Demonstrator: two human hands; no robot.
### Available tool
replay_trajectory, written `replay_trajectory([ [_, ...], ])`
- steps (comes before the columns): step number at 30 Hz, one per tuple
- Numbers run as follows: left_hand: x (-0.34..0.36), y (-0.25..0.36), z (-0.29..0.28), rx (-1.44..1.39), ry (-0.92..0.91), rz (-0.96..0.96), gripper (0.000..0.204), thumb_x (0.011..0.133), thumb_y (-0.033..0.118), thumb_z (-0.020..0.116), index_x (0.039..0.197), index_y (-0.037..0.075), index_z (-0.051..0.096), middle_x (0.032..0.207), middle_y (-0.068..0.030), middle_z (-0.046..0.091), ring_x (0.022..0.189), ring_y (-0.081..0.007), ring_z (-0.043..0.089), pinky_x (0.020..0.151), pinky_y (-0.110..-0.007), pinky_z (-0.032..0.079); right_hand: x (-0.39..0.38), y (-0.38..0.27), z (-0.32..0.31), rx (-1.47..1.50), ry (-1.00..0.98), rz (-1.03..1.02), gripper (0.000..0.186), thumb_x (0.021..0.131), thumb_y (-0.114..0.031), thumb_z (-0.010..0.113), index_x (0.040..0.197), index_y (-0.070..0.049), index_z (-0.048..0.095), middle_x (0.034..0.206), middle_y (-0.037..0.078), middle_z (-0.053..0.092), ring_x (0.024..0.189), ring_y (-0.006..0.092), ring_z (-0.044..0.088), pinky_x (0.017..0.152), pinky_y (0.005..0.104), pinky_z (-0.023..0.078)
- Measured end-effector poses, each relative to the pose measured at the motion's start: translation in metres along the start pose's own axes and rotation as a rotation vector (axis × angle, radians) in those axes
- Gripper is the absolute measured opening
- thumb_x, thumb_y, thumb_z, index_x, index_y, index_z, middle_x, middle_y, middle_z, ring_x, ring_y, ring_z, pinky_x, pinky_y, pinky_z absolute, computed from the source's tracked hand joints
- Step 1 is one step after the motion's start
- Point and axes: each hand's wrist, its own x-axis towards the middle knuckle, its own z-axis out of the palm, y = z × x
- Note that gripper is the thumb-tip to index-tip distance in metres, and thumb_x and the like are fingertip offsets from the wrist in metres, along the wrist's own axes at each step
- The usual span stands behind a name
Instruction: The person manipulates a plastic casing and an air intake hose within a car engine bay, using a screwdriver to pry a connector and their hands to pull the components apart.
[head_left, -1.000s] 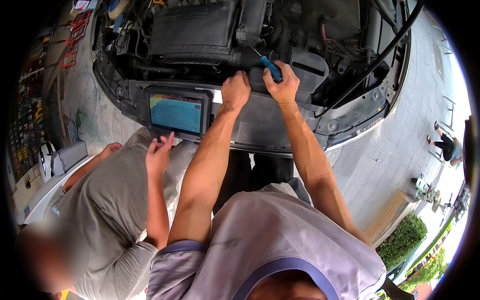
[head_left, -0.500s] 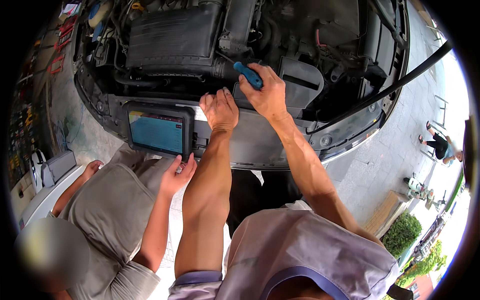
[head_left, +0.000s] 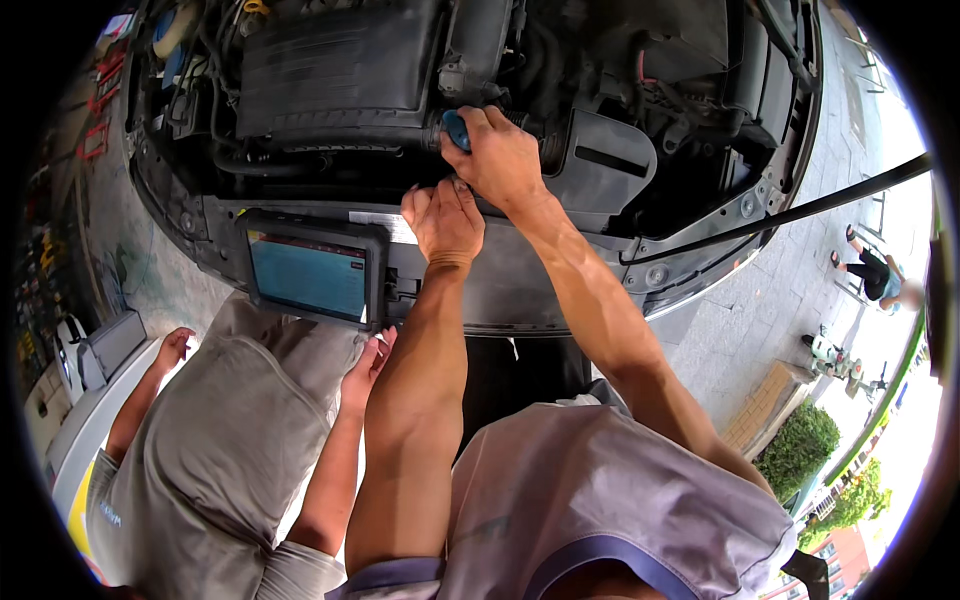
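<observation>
My right hand (head_left: 500, 163) is closed around the blue handle of a screwdriver (head_left: 457, 130) over the engine bay. Its shaft is hidden now; the handle is beside the ribbed black air hose (head_left: 438, 130) at the corner of the large black engine cover (head_left: 335, 75). Just below, my left hand (head_left: 445, 222) is closed at the front panel (head_left: 520, 270) of the car, fingers bent over its inner edge. Whatever its fingertips grip, if anything, is hidden. To the right of my right hand sits a black slotted duct cover (head_left: 605, 165).
A rugged tablet (head_left: 308, 275) with a lit screen leans on the front panel, left of my forearm. A co-worker in grey (head_left: 230, 430) stands close on my left, one hand (head_left: 370, 358) below the tablet. A black prop rod (head_left: 780, 212) crosses the bay's right side.
My right hand has moved left and slightly up with the screwdriver, whose shaft showed before. My left hand stays at the panel. The co-worker's hand has dropped slightly from the tablet's corner.
</observation>
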Motion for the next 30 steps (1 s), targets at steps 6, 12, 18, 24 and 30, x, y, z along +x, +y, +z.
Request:
replay_trajectory([
  [6, 0.003, 0.009, 0.004, -0.087, -0.073, -0.016, 0.027, 0.102, 0.023, 0.047, 0.099, 0.006, 0.067, 0.089, -0.0092, 0.071, 0.100, -0.0287, 0.057, 0.108, -0.047, 0.034, -0.013, 0.019, 0.009, 0.007, 0.119, -0.006, 0.036, 0.089, -0.030, 0.074, 0.116, -0.006, 0.068, 0.096, 0.013, 0.070, 0.084, 0.0360, 0.071, 0.069, 0.0438, 0.059],
  [12, 0.003, 0.003, 0.001, -0.056, -0.078, -0.017, 0.025, 0.101, 0.024, 0.049, 0.097, 0.006, 0.066, 0.087, -0.0089, 0.071, 0.099, -0.0280, 0.057, 0.110, -0.047, 0.033, -0.002, 0.002, 0.016, -0.079, 0.072, 0.057, 0.038, 0.089, -0.035, 0.072, 0.111, -0.005, 0.067, 0.089, 0.011, 0.071, 0.074, 0.0332, 0.073, 0.062, 0.0443, 0.059],
  [18, -0.003, -0.005, 0.012, -0.051, -0.059, 0.016, 0.018, 0.094, 0.022, 0.057, 0.093, 0.006, 0.064, 0.085, -0.0088, 0.069, 0.096, -0.0258, 0.057, 0.110, -0.047, 0.034, -0.005, -0.006, 0.014, -0.045, 0.159, 0.031, 0.038, 0.085, -0.032, 0.075, 0.110, -0.004, 0.067, 0.083, 0.009, 0.068, 0.071, 0.0309, 0.071, 0.059, 0.0422, 0.057],
  [24, -0.010, -0.009, 0.019, -0.039, -0.116, -0.057, 0.039, 0.078, 0.036, 0.081, 0.106, 0.015, 0.066, 0.104, 0.0018, 0.060, 0.107, -0.0225, 0.052, 0.101, -0.040, 0.037, -0.001, -0.013, 0.020, -0.050, 0.154, 0.035, 0.030, 0.081, -0.028, 0.077, 0.097, -0.006, 0.064, 0.079, 0.007, 0.065, 0.069, 0.0285, 0.069, 0.056, 0.0402, 0.055],
  [30, -0.006, -0.011, 0.015, -0.215, -0.066, -0.056, 0.031, 0.083, 0.036, 0.076, 0.101, 0.014, 0.068, 0.094, -0.0033, 0.063, 0.105, -0.0255, 0.051, 0.098, -0.040, 0.037, -0.007, -0.013, 0.025, -0.052, 0.145, -0.063, 0.031, 0.078, -0.024, 0.078, 0.097, -0.006, 0.063, 0.079, 0.005, 0.062, 0.071, 0.0254, 0.068, 0.057, 0.0389, 0.056],
])
